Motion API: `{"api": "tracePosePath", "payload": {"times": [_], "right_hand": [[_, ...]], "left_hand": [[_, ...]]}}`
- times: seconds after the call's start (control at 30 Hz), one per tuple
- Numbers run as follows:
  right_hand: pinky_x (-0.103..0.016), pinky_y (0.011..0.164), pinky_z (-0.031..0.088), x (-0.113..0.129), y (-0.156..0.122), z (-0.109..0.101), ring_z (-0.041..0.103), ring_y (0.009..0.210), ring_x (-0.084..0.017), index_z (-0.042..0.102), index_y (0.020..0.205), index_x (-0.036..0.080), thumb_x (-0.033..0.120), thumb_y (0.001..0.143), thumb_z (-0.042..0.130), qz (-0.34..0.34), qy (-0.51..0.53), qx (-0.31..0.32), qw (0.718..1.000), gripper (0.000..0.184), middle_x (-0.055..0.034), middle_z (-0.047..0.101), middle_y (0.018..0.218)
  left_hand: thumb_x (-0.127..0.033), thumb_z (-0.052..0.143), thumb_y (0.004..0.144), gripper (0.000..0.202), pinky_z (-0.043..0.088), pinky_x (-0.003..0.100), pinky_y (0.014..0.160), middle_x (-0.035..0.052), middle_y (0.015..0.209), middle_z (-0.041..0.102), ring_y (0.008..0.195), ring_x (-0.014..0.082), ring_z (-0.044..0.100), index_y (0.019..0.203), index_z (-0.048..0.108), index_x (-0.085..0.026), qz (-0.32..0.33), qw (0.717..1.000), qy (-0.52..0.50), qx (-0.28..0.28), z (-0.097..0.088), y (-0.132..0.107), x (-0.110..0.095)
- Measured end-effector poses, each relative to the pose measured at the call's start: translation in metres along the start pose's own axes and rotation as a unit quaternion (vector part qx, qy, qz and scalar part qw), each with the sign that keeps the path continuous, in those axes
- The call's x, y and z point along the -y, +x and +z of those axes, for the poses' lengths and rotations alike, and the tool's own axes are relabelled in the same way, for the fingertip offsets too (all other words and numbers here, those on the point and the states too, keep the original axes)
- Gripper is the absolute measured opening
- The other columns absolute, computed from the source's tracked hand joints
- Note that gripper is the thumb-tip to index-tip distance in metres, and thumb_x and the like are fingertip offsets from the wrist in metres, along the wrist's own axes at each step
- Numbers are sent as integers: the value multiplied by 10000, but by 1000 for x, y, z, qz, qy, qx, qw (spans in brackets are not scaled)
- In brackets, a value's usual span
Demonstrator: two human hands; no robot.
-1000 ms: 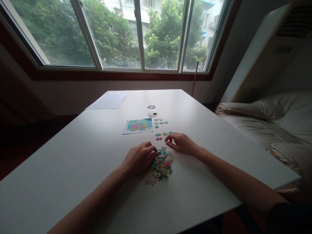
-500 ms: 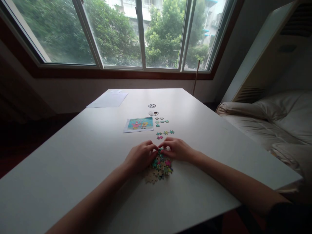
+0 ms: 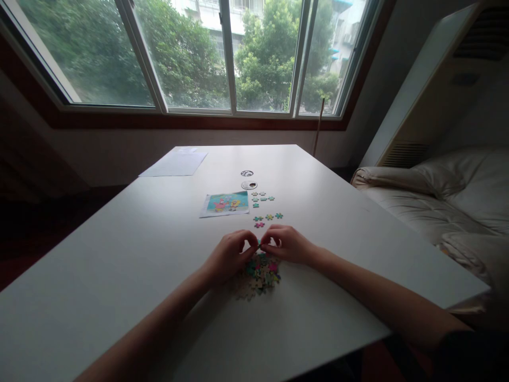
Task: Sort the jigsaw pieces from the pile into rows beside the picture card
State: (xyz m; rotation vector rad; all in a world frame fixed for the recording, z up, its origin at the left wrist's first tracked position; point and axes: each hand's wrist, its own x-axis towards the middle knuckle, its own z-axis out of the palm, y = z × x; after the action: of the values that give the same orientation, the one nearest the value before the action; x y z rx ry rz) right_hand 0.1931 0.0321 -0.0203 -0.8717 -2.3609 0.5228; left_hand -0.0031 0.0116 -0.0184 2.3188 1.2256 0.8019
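My left hand (image 3: 234, 252) and my right hand (image 3: 287, 243) meet fingertip to fingertip over the far end of a heap of jigsaw pieces (image 3: 260, 276). Both pinch a small green jigsaw piece (image 3: 260, 244) between them, mostly hidden by the fingers. The heap mixes bare brown backs with green, pink and yellow faces. Beyond my hands lie several loose pieces: a pink piece (image 3: 259, 225) nearest, a yellow-green piece (image 3: 269, 217) behind it, and a group of pale green pieces (image 3: 263, 199) farther off. Left of that group lies a colourful cartoon picture sheet (image 3: 227, 203).
The white table (image 3: 131, 254) stretches toward the window. Two round flat items (image 3: 249, 185) lie past the picture, one behind the other. White paper (image 3: 175, 163) rests at the far left corner. A pale sofa (image 3: 409, 196) stands on the right, and a thin stick (image 3: 319, 127) leans below the window.
My fingertips have come closer together on the green piece and lifted slightly off the heap, uncovering more of its far end. The loose pieces lie as before.
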Motion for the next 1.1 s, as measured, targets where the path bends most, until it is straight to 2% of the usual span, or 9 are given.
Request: {"api": "tracePosePath", "payload": {"times": [0.2,0.43,0.67,0.83,1.1], "right_hand": [[-186,543,383,0,1,-3,471,565,-70,617,767,154,302,774,575,37,64,-45,996,154,-4,580,690],[-184,531,370,0,1,-2,459,559,-68,615,764,155,334,782,562,54,79,-54,994,188,0,581,674],[-195,566,397,1,-2,-5,476,568,-70,598,794,171,282,796,547,6,4,-79,997,123,-11,590,743],[-202,602,408,2,-5,-5,508,606,-76,601,842,188,316,810,539,-39,-57,-95,993,146,-19,601,782],[-214,653,412,1,-4,-6,548,654,-84,607,834,187,302,841,509,-72,-92,-99,988,151,-22,633,794]], "left_hand": [[-248,524,777,131,385,188,515,-6,698,617,540,83,473,819,616,-165,-51,997,-52,-34,-2,2,-2],[-288,528,778,175,372,187,496,4,664,621,527,81,454,754,637,-153,-47,996,-61,-36,-4,2,-4],[-297,500,790,204,377,195,509,4,657,612,554,92,465,734,626,-147,-66,995,-59,-40,-5,1,-4],[-296,495,789,204,374,197,511,-1,651,603,551,92,462,742,631,-150,-66,996,-54,-40,-5,0,-3],[-309,498,795,217,380,199,517,4,660,613,562,94,471,744,633,-147,-63,995,-66,-37,-5,1,-5]]}}
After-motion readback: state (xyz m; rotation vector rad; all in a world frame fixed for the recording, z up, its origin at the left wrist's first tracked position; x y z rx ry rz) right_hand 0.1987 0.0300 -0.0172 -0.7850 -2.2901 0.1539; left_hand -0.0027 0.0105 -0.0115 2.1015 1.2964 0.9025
